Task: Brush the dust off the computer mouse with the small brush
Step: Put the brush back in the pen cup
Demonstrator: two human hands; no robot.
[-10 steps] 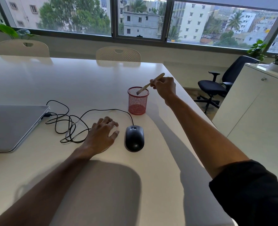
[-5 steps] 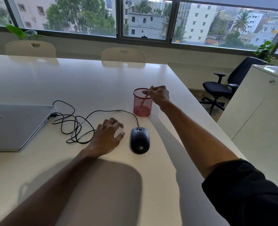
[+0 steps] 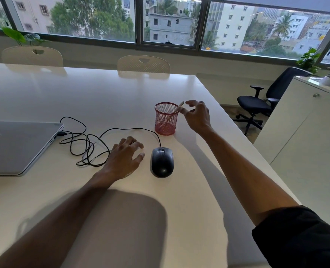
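Note:
A black wired computer mouse (image 3: 162,162) lies on the white table (image 3: 102,97). Just left of it my left hand (image 3: 124,158) rests flat on the table, fingers spread, not touching the mouse. The small wooden-handled brush (image 3: 176,110) leans inside a red mesh pen cup (image 3: 166,118) behind the mouse, its handle tip poking over the rim. My right hand (image 3: 196,116) hovers just right of the cup, fingers apart, holding nothing and close to the handle tip.
The mouse's black cable (image 3: 87,144) loops left to a shut grey laptop (image 3: 15,146). The table's right edge runs close to the cup. Two pale chairs (image 3: 144,63) stand at the far side; a black office chair (image 3: 264,101) and a white cabinet (image 3: 305,142) are on the right.
My right hand lowered the brush into the red cup, let go of it and drew slightly back to the right with fingers spread. My left hand stayed beside the mouse.

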